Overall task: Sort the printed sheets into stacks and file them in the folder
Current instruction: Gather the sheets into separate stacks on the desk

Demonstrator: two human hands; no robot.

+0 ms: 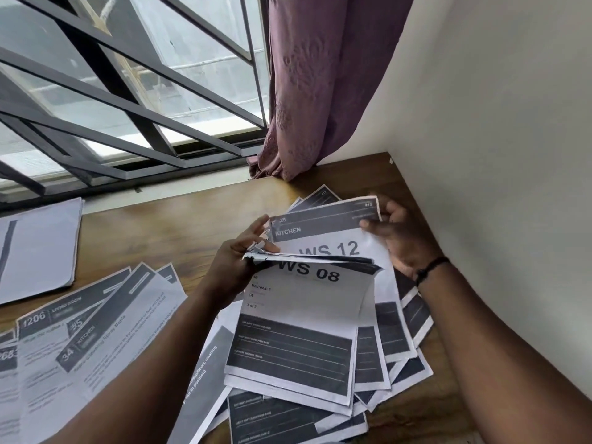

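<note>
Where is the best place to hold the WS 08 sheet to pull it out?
Probably its free right edge, coming from the right. The WS 08 sheet hangs from the folded bundle that the left hand pinches; that edge is uncovered, while the right hand holds the WS 12 sheet.

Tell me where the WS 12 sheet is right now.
In the head view, right of centre: the WS 12 sheet is held up by the right hand, just behind the folded-over WS 08 sheet in the left hand.

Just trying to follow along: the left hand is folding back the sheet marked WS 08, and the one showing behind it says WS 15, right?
Not quite. The head view shows the left hand folding the WS 08 sheet, but the sheet behind reads WS 12, not WS 15.
</note>
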